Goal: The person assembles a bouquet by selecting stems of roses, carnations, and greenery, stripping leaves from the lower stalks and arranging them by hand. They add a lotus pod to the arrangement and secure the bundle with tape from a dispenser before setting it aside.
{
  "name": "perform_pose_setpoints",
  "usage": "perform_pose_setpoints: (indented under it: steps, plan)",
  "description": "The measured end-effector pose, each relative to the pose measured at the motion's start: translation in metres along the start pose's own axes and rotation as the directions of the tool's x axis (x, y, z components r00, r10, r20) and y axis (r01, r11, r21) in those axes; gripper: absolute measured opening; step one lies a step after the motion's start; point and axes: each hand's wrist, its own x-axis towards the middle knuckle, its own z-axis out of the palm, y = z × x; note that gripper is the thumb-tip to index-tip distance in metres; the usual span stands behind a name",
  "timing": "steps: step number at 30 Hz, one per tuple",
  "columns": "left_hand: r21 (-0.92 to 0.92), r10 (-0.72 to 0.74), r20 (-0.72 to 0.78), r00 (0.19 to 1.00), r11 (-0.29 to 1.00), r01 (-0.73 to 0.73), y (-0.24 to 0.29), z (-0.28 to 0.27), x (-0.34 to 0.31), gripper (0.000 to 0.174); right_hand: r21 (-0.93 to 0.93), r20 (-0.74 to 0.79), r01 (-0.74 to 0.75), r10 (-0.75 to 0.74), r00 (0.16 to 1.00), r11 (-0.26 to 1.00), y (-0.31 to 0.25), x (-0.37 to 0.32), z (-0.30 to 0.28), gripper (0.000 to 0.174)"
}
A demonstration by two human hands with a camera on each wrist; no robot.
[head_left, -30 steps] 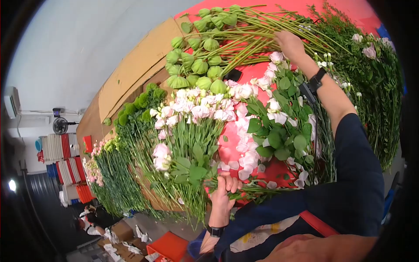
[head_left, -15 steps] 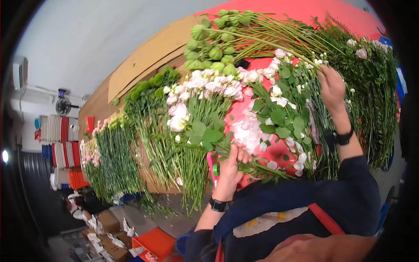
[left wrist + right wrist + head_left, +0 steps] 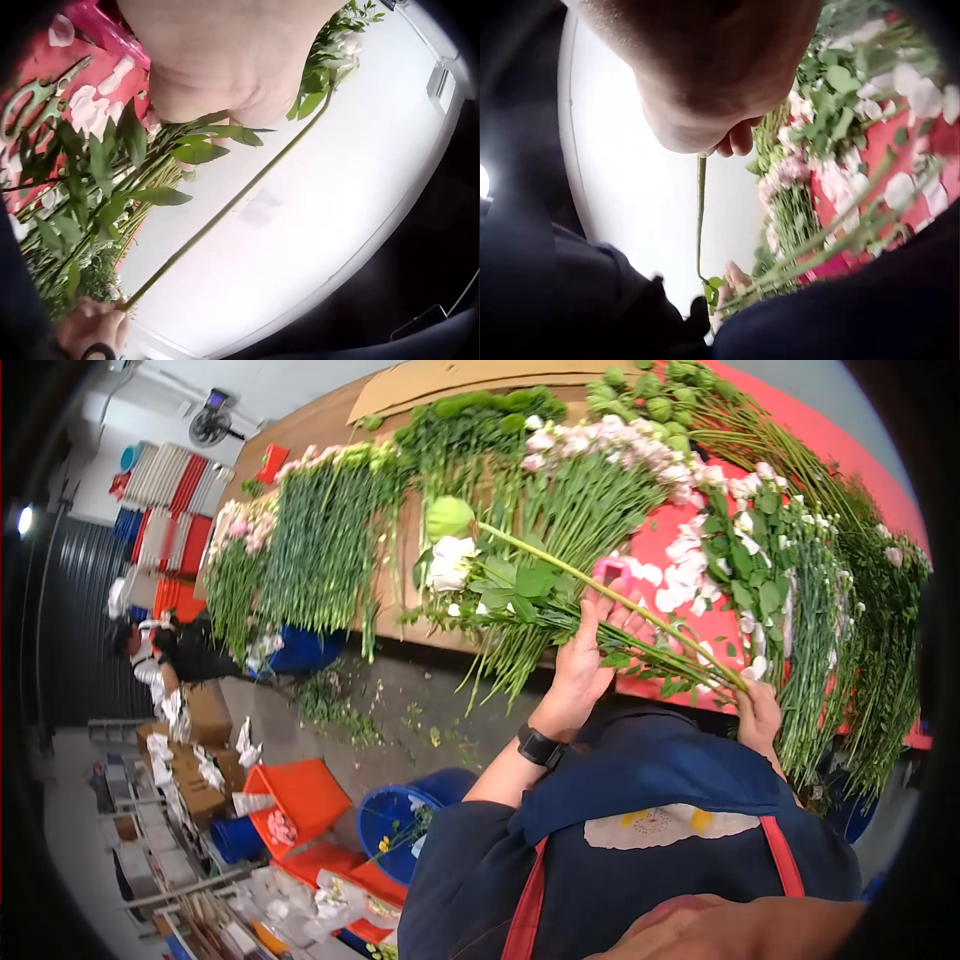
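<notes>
My left hand (image 3: pixel 585 665) holds a small bunch of flowers, its stems lying between thumb and fingers. A white rose-like bloom (image 3: pixel 452 564) and green leaves (image 3: pixel 535 580) stand at the head of that bunch. Across it runs a long green stem (image 3: pixel 610 595), topped by a green lotus bud (image 3: pixel 449 518) beside the white bloom. My right hand (image 3: pixel 760 718) pinches this stem near its lower end. In the left wrist view the stem (image 3: pixel 225 210) slants down to the right hand (image 3: pixel 94 326). The right wrist view shows the stem (image 3: pixel 700 217) below the right hand (image 3: pixel 720 97).
Rows of pink-white flowers (image 3: pixel 610 450), lotus buds (image 3: pixel 660 408) and greenery (image 3: pixel 330 530) lie on the table with red covering (image 3: pixel 665 530). Green-handled scissors (image 3: pixel 30 105) lie among petals. Orange crates (image 3: pixel 300 800) and a blue bucket (image 3: pixel 385 825) stand on the floor; another person (image 3: pixel 150 660) is beyond.
The right hand took a lotus stem from the pile at the back and brought it toward the body, onto the left hand's bunch. The head view has turned left.
</notes>
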Motion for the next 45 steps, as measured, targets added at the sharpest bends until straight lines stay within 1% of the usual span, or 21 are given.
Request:
perform_pose_setpoints:
  steps: [2,5,8,9,11,12,13,15,17,19,20,25,29,32,33,35,37,40,41,44,45]
  plan:
    - [-0.024,0.070,-0.035,0.997,0.997,-0.071,0.017,-0.008,-0.027,0.049,-0.038,0.099,0.159,-0.154,0.983,0.987,-0.019,-0.009,0.020,0.028]
    - [-0.016,0.143,-0.082,0.986,0.989,-0.144,0.032,-0.050,-0.063,0.039,-0.082,0.300,0.257,-0.222,0.928,0.963,-0.045,-0.016,0.047,0.026]
    - [0.116,0.224,-0.134,0.965,0.971,-0.209,0.056,-0.070,-0.105,0.033,-0.072,0.764,0.343,-0.169,0.623,0.937,-0.084,0.000,0.065,0.019]
    - [0.187,0.261,-0.121,0.958,0.953,-0.237,0.063,-0.078,-0.119,0.033,-0.091,0.813,0.269,-0.084,0.576,0.959,-0.091,0.008,0.076,0.017]
    - [0.303,0.369,-0.074,0.927,0.893,-0.331,0.078,-0.088,-0.143,0.033,-0.005,0.657,0.188,-0.139,0.741,0.982,-0.148,0.042,0.096,0.015]
    - [0.310,0.385,-0.071,0.920,0.885,-0.346,0.083,-0.092,-0.155,0.033,0.017,0.640,0.241,-0.196,0.743,0.970,-0.173,0.063,0.109,0.014]
    - [0.318,0.402,-0.064,0.914,0.876,-0.363,0.088,-0.095,-0.166,0.032,0.094,0.517,0.374,-0.367,0.774,0.923,-0.201,0.079,0.125,0.015]
    - [0.340,0.438,-0.054,0.898,0.853,-0.396,0.097,-0.095,-0.186,0.029,0.303,0.423,0.485,-0.572,0.703,0.821,-0.257,0.107,0.162,0.022]
    - [0.400,0.466,-0.059,0.883,0.821,-0.407,0.102,-0.101,-0.203,0.028,0.385,0.212,0.636,-0.735,0.645,0.669,-0.317,0.119,0.207,0.035]
    - [0.510,0.534,-0.065,0.843,0.744,-0.432,0.108,-0.102,-0.220,0.024,0.442,0.218,0.611,-0.739,0.637,0.657,-0.370,0.116,0.245,0.050]
    - [0.564,0.556,-0.091,0.826,0.712,-0.417,0.111,-0.104,-0.228,0.024,0.444,0.303,0.570,-0.715,0.630,0.691,-0.397,0.111,0.250,0.048]
    - [0.701,0.662,-0.161,0.731,0.599,-0.388,0.122,-0.119,-0.259,0.023,0.526,0.150,0.626,-0.788,0.597,0.575,-0.449,0.086,0.294,0.017]
    - [0.799,0.762,-0.080,0.643,0.434,-0.415,0.142,-0.098,-0.284,0.021,0.576,0.029,0.645,-0.801,0.598,0.502,-0.471,0.067,0.298,0.013]
    - [0.750,0.731,-0.223,0.645,0.551,-0.366,0.149,-0.115,-0.292,0.020,0.642,0.063,0.577,-0.785,0.617,0.505,-0.485,0.061,0.293,0.012]
    - [0.720,0.721,-0.223,0.656,0.575,-0.388,0.152,-0.115,-0.294,0.019,0.660,0.099,0.545,-0.779,0.619,0.517,-0.487,0.061,0.295,0.014]
    - [0.657,0.697,-0.218,0.683,0.622,-0.426,0.160,-0.116,-0.296,0.018,0.826,0.356,0.171,-0.732,0.581,0.537,-0.492,0.065,0.305,0.017]
    - [0.606,0.698,-0.161,0.698,0.628,-0.488,0.168,-0.115,-0.298,0.019,0.843,0.522,-0.164,-0.705,0.480,0.512,-0.499,0.074,0.310,0.020]
    - [0.565,0.663,-0.124,0.738,0.659,-0.497,0.181,-0.121,-0.297,0.020,0.665,0.717,-0.548,-0.640,0.278,0.507,-0.497,0.099,0.321,0.018]
    - [0.556,0.644,-0.120,0.756,0.674,-0.486,0.185,-0.124,-0.295,0.020,0.661,0.733,-0.534,-0.607,0.308,0.527,-0.495,0.105,0.332,0.017]
    - [0.482,0.651,-0.045,0.758,0.678,-0.555,0.202,-0.142,-0.278,0.020,0.716,0.663,-0.147,-0.598,0.450,0.683,-0.478,0.121,0.379,0.016]
    - [0.549,0.652,-0.074,0.755,0.658,-0.515,0.209,-0.153,-0.273,0.021,0.763,0.486,0.140,-0.702,0.520,0.631,-0.460,0.121,0.411,0.019]
